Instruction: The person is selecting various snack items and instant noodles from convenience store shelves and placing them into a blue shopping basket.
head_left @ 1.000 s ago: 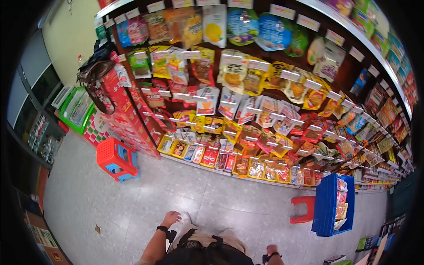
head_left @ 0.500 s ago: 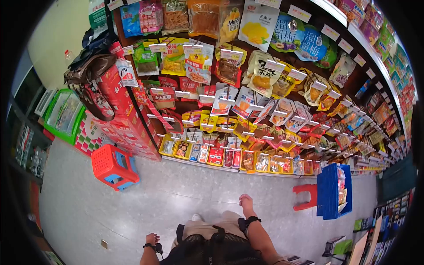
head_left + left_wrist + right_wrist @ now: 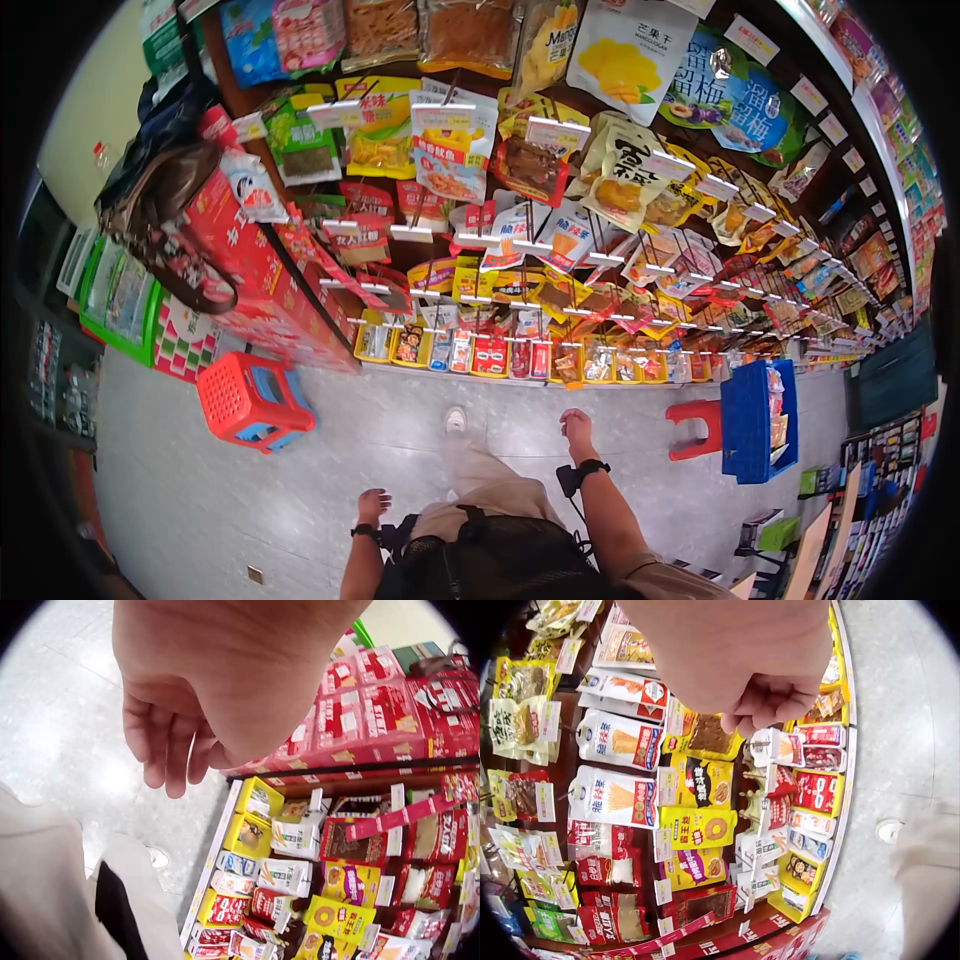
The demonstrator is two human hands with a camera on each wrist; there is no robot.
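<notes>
- Along the far side of the aisle, the snack shelf (image 3: 600,260) fills most of the head view, with packets hung on pegs behind white price tags. It looms larger than a second ago, so the person has walked closer to it.
- Below it runs the grey tiled floor (image 3: 200,480), which shows less than before.
- At the shelf's left end stands a stack of red cartons (image 3: 255,285) with a brown bag (image 3: 150,225) slung over its top.
- On the right a blue crate (image 3: 757,420) stands on end, just beside a red stool (image 3: 695,432). An orange stool (image 3: 245,400) sits well apart from them, by the cartons.
- The yellow trays (image 3: 400,345) line the lowest row, just above the floor. They are the goods nearest the hands, and the left wrist view shows them close up (image 3: 259,799).
- The right hand (image 3: 575,425) is out ahead of the body, near the lowest row but touching nothing. A second ago it hung back at the hip, so it has swung forward. Seen from its wrist (image 3: 750,667), its grip is slack — fingers loosely curled, holding nothing.
- The left hand (image 3: 372,505) has dropped back beside the hip, though a second ago it was the leading one. Its grip is loose and empty too (image 3: 217,682).
- A white shoe (image 3: 455,420) points at the trays — by my reading a stride caught midway, which puts the low packets nearer to the right hand.
</notes>
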